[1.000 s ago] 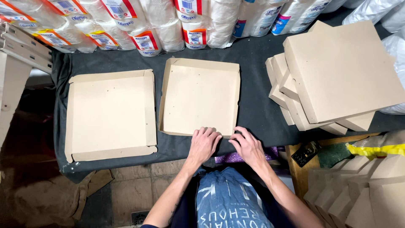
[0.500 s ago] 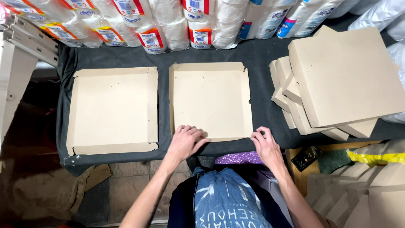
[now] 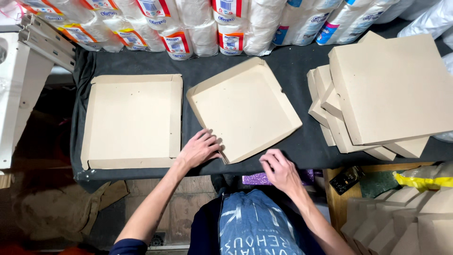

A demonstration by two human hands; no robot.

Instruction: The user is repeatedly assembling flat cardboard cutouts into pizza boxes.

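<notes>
Head view, read left to right. A flat cardboard tray [image 3: 132, 120] with low folded walls lies squarely on the dark cloth-covered table [image 3: 302, 146], untouched. Beside it sits a second cardboard box tray [image 3: 243, 109], turned at an angle to the table edge, one corner towards the person.

The left hand [image 3: 199, 149] lies palm down at the near left edge of the angled tray, fingers spread and touching the low wall near the corner; it presses rather than clamps, nothing enclosed. The forearm runs up from the lower left, wrist straight.

The right hand [image 3: 279, 171] rests at the table's near edge just below the tray's lower edge, fingers curled loosely inwards; whether they pinch the cardboard edge cannot be told.

Judgement: the tray looks light and thin, stiff across the base but weak at the folded walls, likely to slide easily on the cloth. The rim near a corner appears the soundest place to grip.

Further right stands a stack of closed flat boxes [image 3: 391, 89], fanned unevenly. Wrapped paper rolls [image 3: 222, 23] line the far side.
</notes>
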